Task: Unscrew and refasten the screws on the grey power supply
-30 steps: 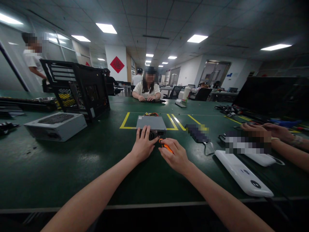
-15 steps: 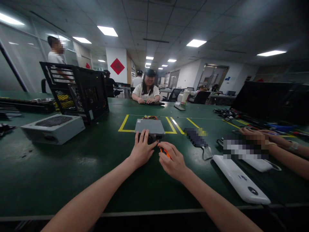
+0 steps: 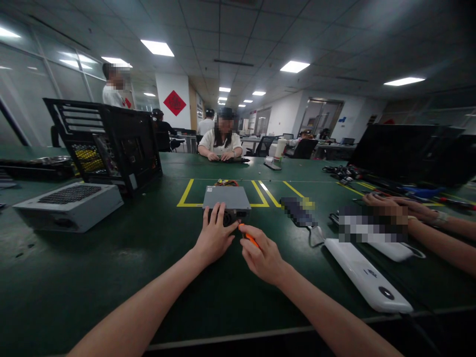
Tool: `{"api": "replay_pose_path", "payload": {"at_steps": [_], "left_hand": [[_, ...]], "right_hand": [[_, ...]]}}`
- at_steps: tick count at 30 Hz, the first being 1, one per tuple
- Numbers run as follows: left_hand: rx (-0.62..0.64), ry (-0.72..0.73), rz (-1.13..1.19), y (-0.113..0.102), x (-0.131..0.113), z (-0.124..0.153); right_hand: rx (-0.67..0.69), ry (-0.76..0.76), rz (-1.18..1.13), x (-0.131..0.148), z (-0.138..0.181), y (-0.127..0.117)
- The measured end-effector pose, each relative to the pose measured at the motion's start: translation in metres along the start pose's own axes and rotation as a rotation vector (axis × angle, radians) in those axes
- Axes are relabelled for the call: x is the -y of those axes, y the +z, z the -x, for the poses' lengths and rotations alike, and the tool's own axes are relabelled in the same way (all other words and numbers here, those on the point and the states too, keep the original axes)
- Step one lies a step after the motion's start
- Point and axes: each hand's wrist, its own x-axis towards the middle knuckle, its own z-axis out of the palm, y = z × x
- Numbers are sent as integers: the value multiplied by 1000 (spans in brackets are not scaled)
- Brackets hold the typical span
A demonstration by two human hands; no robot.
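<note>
A grey power supply box [image 3: 225, 197] lies flat on the green table [image 3: 111, 258], inside a yellow marked square. My left hand [image 3: 213, 238] rests against its near face, fingers spread and pressing on it. My right hand [image 3: 262, 258] is closed around an orange-handled screwdriver [image 3: 248, 238] whose tip points at the box's near face, right of my left hand. Coloured wires [image 3: 225, 182] stick out behind the box.
A black computer case [image 3: 111, 144] and a second grey power supply [image 3: 67, 206] stand at the left. White devices [image 3: 366, 275] and a co-worker's forearms [image 3: 439, 233] lie at the right, beside a dark monitor [image 3: 409, 151]. One person sits across the table, another stands behind the case.
My view has shifted slightly right and down. The standing person at the left has walked rightward behind the case. Both my hands stay at the box's near face.
</note>
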Motion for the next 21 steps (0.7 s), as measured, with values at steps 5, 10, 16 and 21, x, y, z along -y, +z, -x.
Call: {"api": "replay_pose_path", "payload": {"at_steps": [5, 10, 16, 21], "left_hand": [[5, -4, -9, -2, 0, 0], [-6, 4, -5, -2, 0, 1], [-6, -1, 3, -4, 0, 1], [-5, 0, 2, -4, 0, 1]], "right_hand": [[21, 5, -1, 0, 0, 2], [-5, 73, -36, 1, 3, 4], [-25, 32, -16, 3, 5, 5], [-23, 81, 9, 0, 8, 8]]}}
